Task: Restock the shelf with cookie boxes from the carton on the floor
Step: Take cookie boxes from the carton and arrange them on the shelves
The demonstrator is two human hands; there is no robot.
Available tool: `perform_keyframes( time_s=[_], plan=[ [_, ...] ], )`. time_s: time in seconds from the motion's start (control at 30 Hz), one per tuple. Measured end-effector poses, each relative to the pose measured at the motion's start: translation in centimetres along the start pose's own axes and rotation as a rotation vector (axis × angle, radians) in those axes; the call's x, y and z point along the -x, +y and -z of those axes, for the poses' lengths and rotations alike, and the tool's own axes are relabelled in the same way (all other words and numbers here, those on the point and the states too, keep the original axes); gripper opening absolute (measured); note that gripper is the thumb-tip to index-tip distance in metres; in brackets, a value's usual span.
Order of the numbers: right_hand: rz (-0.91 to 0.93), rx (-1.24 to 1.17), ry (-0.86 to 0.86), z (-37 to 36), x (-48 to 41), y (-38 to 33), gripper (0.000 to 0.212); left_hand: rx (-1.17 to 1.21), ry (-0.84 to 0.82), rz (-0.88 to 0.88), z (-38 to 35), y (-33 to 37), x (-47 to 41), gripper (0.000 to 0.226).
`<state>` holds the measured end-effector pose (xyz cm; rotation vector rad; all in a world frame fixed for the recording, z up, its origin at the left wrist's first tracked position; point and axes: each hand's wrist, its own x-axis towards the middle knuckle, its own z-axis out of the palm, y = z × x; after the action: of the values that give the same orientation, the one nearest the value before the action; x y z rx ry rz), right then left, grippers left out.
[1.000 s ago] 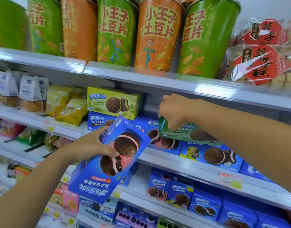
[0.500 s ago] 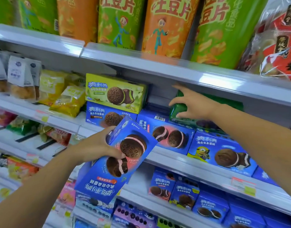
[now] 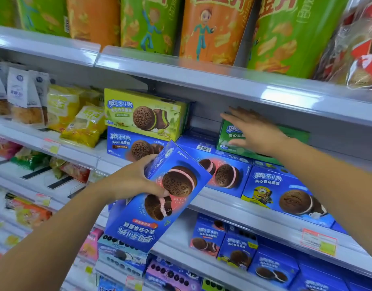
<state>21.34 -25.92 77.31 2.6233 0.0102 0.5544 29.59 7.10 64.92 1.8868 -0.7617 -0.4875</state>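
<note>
Left hand (image 3: 134,181): grips blue box (image 3: 160,206), 7 o'clock, probably next up
Right hand (image 3: 252,131): fingers flat on green box (image 3: 228,143), 3 o'clock, squaring it?

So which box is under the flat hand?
Look at the grey metal shelf below the tall green and orange chip tubs. Blue cardboard cookie boxes lie on it, and the right hand lies flat on one stacked on top. It is the only dark green cardboard box; its neighbours are blue or yellow-green.
</note>
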Motion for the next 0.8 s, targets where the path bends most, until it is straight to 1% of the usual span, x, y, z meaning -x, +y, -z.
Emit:
perform_keyframes(
  time_s=[0.1, 0.13, 0.17, 0.23, 0.3, 0.37, 0.43, 0.53, 0.57, 0.6, 0.7, 0.8],
  plan=[
    [-0.149, 0.058, 0.195, -0.7, 3.2, 1.6, 0.078, -0.003, 0.012, -0.004, -0.3, 0.3, -0.1, 0.095],
    [-0.225, 0.099, 0.244, -1.1, 4.5, 2.5, 0.077, -0.013, 0.011, -0.003, -0.4, 0.5, -0.1, 0.093],
    [-0.320, 0.136, 0.252, -1.4, 5.6, 3.4, 0.079, -0.025, 0.013, 0.002, -0.5, 0.6, -0.1, 0.093],
    [-0.517, 0.132, 0.147, -2.1, 7.4, 4.9, 0.086, -0.056, 0.020, 0.003, -0.5, 1.0, -0.3, 0.103],
    [-0.608, 0.004, 0.068, -2.7, 7.9, 5.5, 0.089, -0.061, 0.014, 0.009, -0.6, 1.6, -0.5, 0.111],
    [-0.603, -0.082, 0.107, -3.2, 7.2, 5.1, 0.086, -0.048, 0.011, -0.004, -0.4, 2.1, -0.8, 0.108],
    [-0.594, -0.076, 0.131, -3.6, 5.4, 4.1, 0.084, -0.071, 0.030, -0.019, -0.2, 2.7, -1.0, 0.096],
    [-0.619, -0.100, 0.081, -4.2, 2.0, 3.1, 0.082, -0.072, 0.060, -0.038, 0.2, 3.4, -1.4, 0.077],
    [-0.625, -0.123, 0.065, -4.5, 0.9, 2.9, 0.081, -0.070, 0.062, -0.039, 0.3, 3.5, -1.5, 0.075],
    [-0.627, -0.143, 0.058, -4.9, -0.1, 2.8, 0.081, -0.071, 0.060, -0.033, 0.5, 3.5, -1.7, 0.077],
    [-0.624, -0.171, 0.061, -6.5, -2.6, 3.1, 0.079, -0.104, 0.058, -0.015, 1.0, 3.4, -2.4, 0.100],
    [-0.606, -0.188, 0.054, -8.0, -4.4, 3.8, 0.081, -0.095, 0.049, -0.010, 1.3, 3.3, -2.7, 0.108]
  ],
)
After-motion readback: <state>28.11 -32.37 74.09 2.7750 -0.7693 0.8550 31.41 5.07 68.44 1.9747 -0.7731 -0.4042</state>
